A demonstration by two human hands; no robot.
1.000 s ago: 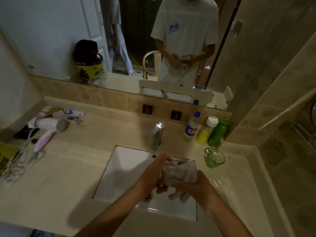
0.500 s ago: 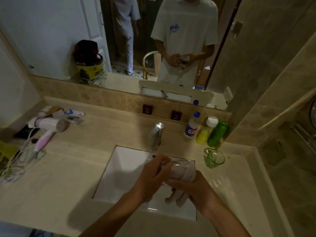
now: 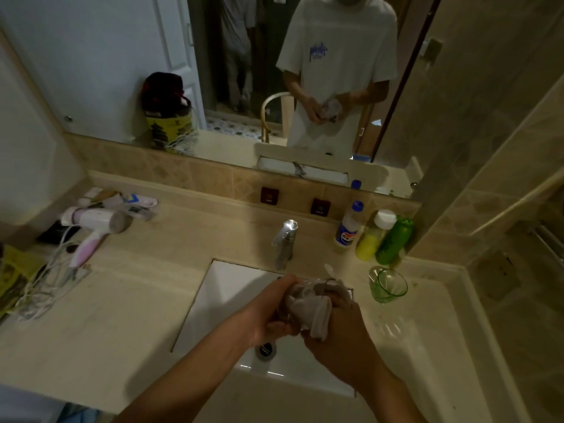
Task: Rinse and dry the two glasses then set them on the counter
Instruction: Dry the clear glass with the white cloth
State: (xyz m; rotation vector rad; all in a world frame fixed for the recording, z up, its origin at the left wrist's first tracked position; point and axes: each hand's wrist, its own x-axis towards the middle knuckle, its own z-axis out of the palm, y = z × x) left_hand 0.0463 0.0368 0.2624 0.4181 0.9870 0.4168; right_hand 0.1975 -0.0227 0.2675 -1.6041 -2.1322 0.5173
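Over the white sink [image 3: 232, 300] both my hands work a grey-white cloth [image 3: 311, 303] bunched round a clear glass, which the cloth and fingers almost fully hide. My left hand [image 3: 268, 312] grips the glass end on the left. My right hand [image 3: 341, 334] holds the cloth from below and from the right, with a loose end hanging down. A green glass [image 3: 387, 285] stands upright on the beige counter [image 3: 122, 315], to the right of the sink and apart from both hands.
The chrome faucet [image 3: 285, 239] stands behind the sink, with no water seen running. Three bottles [image 3: 370, 236] cluster at the back right next to the green glass. A hair dryer [image 3: 91, 221] with tangled cords lies at the far left. The mirror shows a person behind.
The cloth has been pulled up over the glass, which showed between my hands half a second ago. Both hands have stayed above the sink, turning slightly.
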